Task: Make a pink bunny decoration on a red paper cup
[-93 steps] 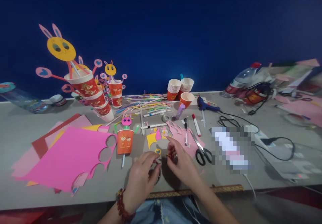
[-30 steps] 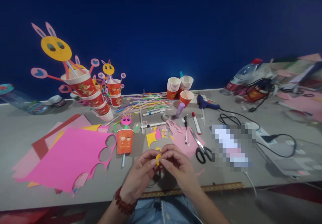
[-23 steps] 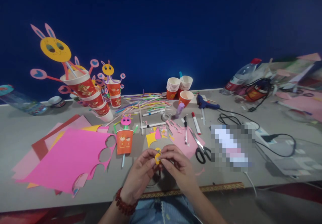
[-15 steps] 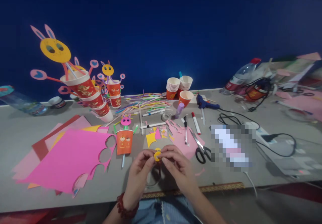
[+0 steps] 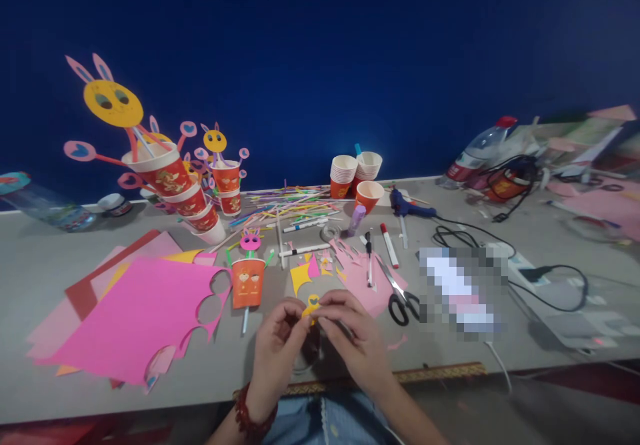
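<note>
Low over the table's front edge, my left hand point(image 5: 283, 345) and my right hand point(image 5: 353, 335) meet fingertip to fingertip. Both pinch a small yellow paper piece point(image 5: 309, 311), largely covered by the fingers. Just beyond it shows a yellow paper round point(image 5: 313, 299) with a blue heart; whether it touches the held piece I cannot tell. Yellow paper scraps point(image 5: 301, 275) lie past my fingertips. Left of my hands stands an orange paper cup point(image 5: 248, 283) with a pink bunny face point(image 5: 250, 239) and green straw arms. Black-handled scissors point(image 5: 400, 301) rest to the right.
Pink and red paper sheets point(image 5: 135, 318) spread at left, with cup figures point(image 5: 173, 171) behind. Straws point(image 5: 290, 201), stacked cups point(image 5: 343, 175), a red marker point(image 5: 389, 245) and a blue glue gun point(image 5: 413, 205) lie further back. Cables point(image 5: 465, 235) and a power strip point(image 5: 555, 305) occupy the right.
My fingers have turned the yellow piece, which shows less of its round front now. More of the blue-hearted round behind it is visible. Both hands stay in nearly the same place.
</note>
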Motion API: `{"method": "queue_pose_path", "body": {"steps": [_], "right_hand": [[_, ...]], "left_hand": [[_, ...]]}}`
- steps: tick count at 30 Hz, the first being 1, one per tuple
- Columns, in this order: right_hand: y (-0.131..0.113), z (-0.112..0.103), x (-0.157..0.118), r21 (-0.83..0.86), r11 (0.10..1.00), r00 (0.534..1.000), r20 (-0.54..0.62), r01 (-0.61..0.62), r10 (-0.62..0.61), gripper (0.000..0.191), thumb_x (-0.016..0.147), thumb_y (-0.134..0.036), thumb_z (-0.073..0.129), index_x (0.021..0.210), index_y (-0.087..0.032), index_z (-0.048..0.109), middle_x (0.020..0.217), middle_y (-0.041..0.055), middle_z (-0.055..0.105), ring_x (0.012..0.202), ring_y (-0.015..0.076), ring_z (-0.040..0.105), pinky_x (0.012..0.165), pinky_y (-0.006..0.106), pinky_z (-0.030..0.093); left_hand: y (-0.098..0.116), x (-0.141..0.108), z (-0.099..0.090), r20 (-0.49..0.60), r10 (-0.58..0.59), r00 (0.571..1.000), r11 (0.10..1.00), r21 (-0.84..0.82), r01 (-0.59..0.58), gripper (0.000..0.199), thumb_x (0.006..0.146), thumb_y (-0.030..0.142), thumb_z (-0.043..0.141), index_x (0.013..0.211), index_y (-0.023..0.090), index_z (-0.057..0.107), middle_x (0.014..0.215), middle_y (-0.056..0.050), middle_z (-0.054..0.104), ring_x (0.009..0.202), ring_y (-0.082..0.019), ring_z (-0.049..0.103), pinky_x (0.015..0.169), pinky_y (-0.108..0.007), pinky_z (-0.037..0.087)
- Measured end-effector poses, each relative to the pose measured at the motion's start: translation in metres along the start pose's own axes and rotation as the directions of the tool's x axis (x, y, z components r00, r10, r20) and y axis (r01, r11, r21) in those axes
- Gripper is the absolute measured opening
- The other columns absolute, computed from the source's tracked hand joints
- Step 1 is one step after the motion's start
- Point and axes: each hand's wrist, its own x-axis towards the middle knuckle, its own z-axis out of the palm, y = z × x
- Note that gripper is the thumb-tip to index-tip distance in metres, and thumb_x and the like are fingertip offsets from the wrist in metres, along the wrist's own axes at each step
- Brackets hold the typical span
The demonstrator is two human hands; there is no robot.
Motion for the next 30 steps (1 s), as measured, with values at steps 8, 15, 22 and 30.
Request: {"method": "queue_pose_path", "body": {"steps": [8,15,22,30], "right_hand": [[0.000,-0.005,0.003,0.003,1.000,0.985,-0.170,-0.019,0.020,0.022,0.092,-0.022,0.056,0.114,-0.024,0.056,0.103,0.0058,0.057,0.081,0.0169,0.058,0.075,0.032,0.050],[0.000,-0.001,0.003,0.010,1.000,0.998,-0.047,-0.029,0.030,0.011,0.090,-0.024,0.060,0.079,-0.021,0.058,0.076,0.0009,0.057,0.072,0.0161,0.056,0.065,0.027,0.046],[0.012,-0.015,0.009,-0.109,0.984,0.990,-0.013,-0.143,0.142,0.017,0.091,-0.028,0.057,0.076,-0.021,0.055,0.072,-0.0003,0.057,0.066,0.0154,0.055,0.062,0.026,0.044],[0.042,-0.047,0.016,-0.629,0.756,0.962,0.045,-0.181,0.268,0.012,0.085,-0.024,0.059,0.073,-0.021,0.059,0.072,0.0021,0.064,0.072,0.0213,0.059,0.062,0.029,0.040]], "left_hand": [[0.002,0.000,0.002,0.032,-0.063,0.998,0.996,-0.066,0.065,0.014,0.087,0.027,0.065,0.079,0.018,0.059,0.080,0.000,0.058,0.075,-0.011,0.054,0.070,-0.020,0.046],[-0.002,-0.003,0.003,0.087,0.015,0.996,1.000,0.004,-0.015,0.013,0.089,0.026,0.061,0.080,0.018,0.057,0.081,-0.001,0.057,0.077,-0.013,0.055,0.071,-0.022,0.046],[-0.005,0.004,-0.009,0.133,0.059,0.989,0.968,0.234,-0.089,0.010,0.091,0.028,0.058,0.095,0.019,0.057,0.092,-0.004,0.060,0.083,-0.017,0.059,0.076,-0.029,0.050],[-0.009,-0.009,-0.034,0.385,0.108,0.917,0.575,0.728,-0.373,0.042,0.077,0.029,0.073,0.114,0.022,0.055,0.121,-0.011,0.056,0.113,-0.030,0.053,0.096,-0.049,0.046]]}}
